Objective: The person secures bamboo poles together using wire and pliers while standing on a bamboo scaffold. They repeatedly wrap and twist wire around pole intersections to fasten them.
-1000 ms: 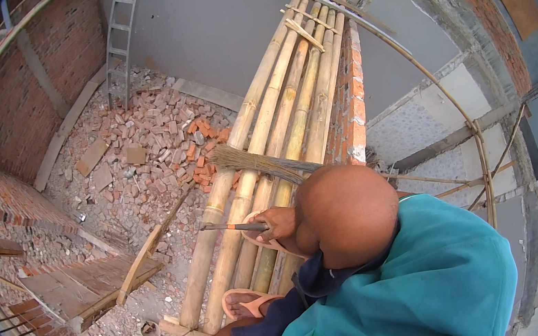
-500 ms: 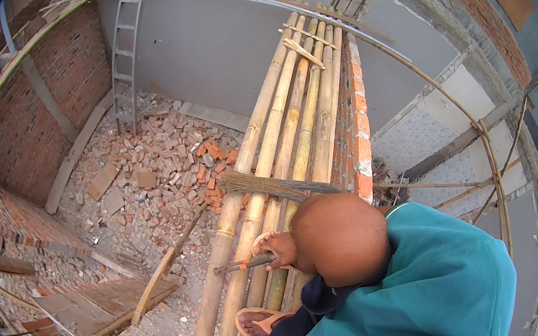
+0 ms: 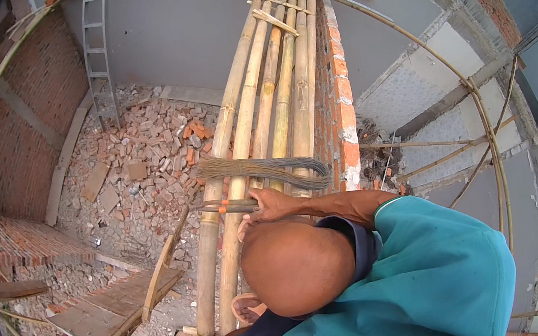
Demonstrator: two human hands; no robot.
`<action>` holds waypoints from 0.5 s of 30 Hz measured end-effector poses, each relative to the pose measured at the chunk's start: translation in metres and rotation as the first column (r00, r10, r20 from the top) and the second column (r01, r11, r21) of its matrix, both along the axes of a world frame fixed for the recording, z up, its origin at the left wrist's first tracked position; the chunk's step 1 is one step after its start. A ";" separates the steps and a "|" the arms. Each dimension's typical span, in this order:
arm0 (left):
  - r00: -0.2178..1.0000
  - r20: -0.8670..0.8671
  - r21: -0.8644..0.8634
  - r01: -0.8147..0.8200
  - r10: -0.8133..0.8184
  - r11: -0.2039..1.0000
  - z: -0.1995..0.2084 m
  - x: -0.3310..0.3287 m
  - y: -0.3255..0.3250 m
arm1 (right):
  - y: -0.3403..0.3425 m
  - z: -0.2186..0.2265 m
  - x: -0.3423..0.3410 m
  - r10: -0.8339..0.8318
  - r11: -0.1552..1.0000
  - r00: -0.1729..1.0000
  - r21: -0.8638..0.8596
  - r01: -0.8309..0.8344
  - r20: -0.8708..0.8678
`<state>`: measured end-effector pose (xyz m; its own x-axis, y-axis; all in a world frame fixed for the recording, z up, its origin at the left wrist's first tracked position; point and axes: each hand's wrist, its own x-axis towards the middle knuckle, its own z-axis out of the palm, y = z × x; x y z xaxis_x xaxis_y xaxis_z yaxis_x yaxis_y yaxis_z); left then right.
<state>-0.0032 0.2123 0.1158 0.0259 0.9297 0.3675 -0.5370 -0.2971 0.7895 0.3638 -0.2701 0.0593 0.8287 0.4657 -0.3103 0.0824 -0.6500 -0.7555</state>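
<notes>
My right hand (image 3: pixel 270 204) is closed around the dark handles of a pair of pincers (image 3: pixel 224 207) with orange bands. The tool points left across the bamboo poles (image 3: pixel 237 190). Just beyond my fingers, a bundle of thin wire (image 3: pixel 267 167) lies crosswise on the poles, folded into a loop at its right end and frayed at its left. My bent knee (image 3: pixel 298 266) hides part of the poles. Toes show beside the hand, and a sandalled foot (image 3: pixel 248 307) rests lower down. My left hand is out of sight.
A brick wall top (image 3: pixel 343 98) runs along the poles' right side. Far below on the left lie broken bricks (image 3: pixel 139 135) and rubble. A ladder (image 3: pixel 97 54) leans on the grey wall. Bamboo rails (image 3: pixel 487 135) curve round on the right; wooden planks (image 3: pixel 160 275) jut up at left.
My right hand has moved forward with the pincers, up to the wire bundle, and its forearm now shows. My view has shifted, uncovering the bundle's looped end.
</notes>
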 end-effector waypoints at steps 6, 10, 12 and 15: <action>0.939 -0.305 0.004 0.167 -0.158 0.986 0.129 0.054 -0.046 | -0.089 -0.035 0.080 -0.375 0.843 0.892 -0.307 0.442 0.254; 0.857 -0.445 0.063 0.321 -0.261 0.945 0.170 0.092 -0.082 | -0.149 -0.040 0.109 -0.082 0.790 0.926 -0.543 0.285 0.367; 0.780 -0.568 0.103 0.386 -0.265 0.917 0.177 0.102 -0.090 | -0.166 -0.057 0.117 0.075 0.775 0.938 -0.611 0.159 0.339; 0.671 -0.737 0.250 0.380 -0.079 0.891 0.178 0.107 -0.100 | -0.173 -0.086 0.120 0.035 0.800 0.934 -0.570 0.187 0.356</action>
